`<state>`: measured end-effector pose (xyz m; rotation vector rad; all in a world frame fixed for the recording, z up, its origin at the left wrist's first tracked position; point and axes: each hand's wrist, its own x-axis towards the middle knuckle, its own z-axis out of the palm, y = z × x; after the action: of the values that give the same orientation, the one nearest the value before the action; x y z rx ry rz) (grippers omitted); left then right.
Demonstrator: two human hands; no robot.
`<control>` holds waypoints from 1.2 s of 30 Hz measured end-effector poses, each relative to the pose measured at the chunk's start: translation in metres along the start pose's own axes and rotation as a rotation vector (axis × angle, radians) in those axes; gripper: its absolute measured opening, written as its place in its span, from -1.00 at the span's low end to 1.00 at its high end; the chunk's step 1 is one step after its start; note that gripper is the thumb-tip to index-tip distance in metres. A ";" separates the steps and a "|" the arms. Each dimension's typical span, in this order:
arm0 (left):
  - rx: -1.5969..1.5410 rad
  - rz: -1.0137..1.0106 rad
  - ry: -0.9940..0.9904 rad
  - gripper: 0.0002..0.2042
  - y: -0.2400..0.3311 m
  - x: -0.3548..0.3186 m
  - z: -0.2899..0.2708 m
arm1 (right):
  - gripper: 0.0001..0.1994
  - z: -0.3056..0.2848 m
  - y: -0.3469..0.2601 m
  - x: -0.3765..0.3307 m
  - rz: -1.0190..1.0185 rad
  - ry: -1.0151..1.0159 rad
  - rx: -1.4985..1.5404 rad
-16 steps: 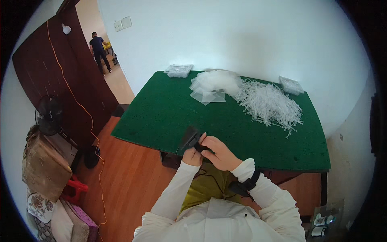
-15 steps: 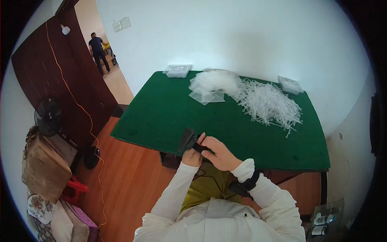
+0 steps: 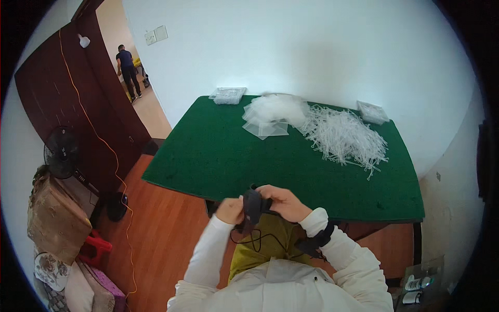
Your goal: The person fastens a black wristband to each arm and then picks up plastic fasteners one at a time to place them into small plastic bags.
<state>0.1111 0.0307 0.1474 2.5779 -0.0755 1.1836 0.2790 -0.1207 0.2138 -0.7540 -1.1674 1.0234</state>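
We hold the black device (image 3: 253,206) between our hands at the near edge of the green bench (image 3: 187,151), its long axis roughly near to far: our left hand (image 3: 230,210) pinches its left side, our right hand (image 3: 287,203) its far right, neither hand nearer.

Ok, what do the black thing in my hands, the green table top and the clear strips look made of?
Black thing: probably plastic, matte and dark, though blur leaves that open. Green table top: likely felt or carpet, dull and textured. Clear strips: probably thin plastic, translucent with whitish glints.
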 end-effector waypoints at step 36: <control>-1.835 -1.051 0.566 -0.43 0.071 0.069 -0.002 | -0.83 0.046 -0.016 -0.028 -0.143 0.304 -0.589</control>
<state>0.1427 -0.0305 0.2180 0.4422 0.2028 0.6391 0.2368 -0.1536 0.2292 -1.2207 -1.2411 0.4160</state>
